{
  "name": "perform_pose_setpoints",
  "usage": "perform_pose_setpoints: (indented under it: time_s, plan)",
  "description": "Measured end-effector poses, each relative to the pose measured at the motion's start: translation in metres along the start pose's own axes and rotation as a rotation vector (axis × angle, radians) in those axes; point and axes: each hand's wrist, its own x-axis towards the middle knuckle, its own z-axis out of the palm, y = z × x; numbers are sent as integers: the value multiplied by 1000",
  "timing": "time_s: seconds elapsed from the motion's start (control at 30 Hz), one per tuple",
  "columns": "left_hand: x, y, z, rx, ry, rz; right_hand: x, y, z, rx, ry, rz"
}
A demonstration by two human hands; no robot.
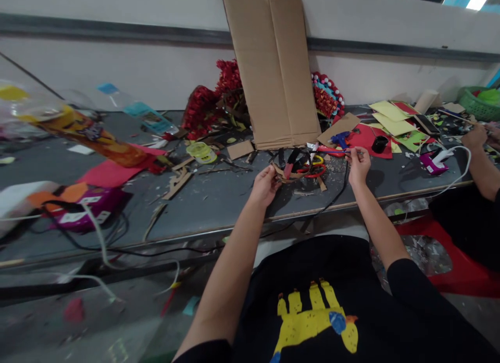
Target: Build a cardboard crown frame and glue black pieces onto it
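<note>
My left hand [266,186] is closed on the edge of a curved strip of brown cardboard [291,179], with dark parts along its upper side. My right hand [358,166] pinches a thin paintbrush [339,151], whose tip points left toward the cardboard strip. Red-and-yellow-handled scissors [319,169] lie just behind the strip, partly covered by it. A blue glue gun [340,139] is beyond my right hand, and a small black pot [379,144] stands to its right on red paper.
A tall cardboard sheet [275,66] leans on the wall behind a littered grey table [219,201]. Bottles [142,115] and a purple power strip [84,212] are at left. Another purple power strip [433,164] and another person's hands [475,136] are at right.
</note>
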Motion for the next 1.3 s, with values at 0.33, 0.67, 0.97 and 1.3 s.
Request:
perform_pose_setpoints:
  time_s: [0.33,0.67,0.97,1.3]
  plan:
    - [0,1,0,-14,-12,-8,-9,-2,6,63,-225,128]
    - [0,1,1,-10,-15,6,-2,1,2,17,-59,32]
    - [-3,3,2,-8,-1,-3,-2,1,2,51,-129,116]
    - [1,1,0,-27,-19,14,-7,-1,4,-32,-165,28]
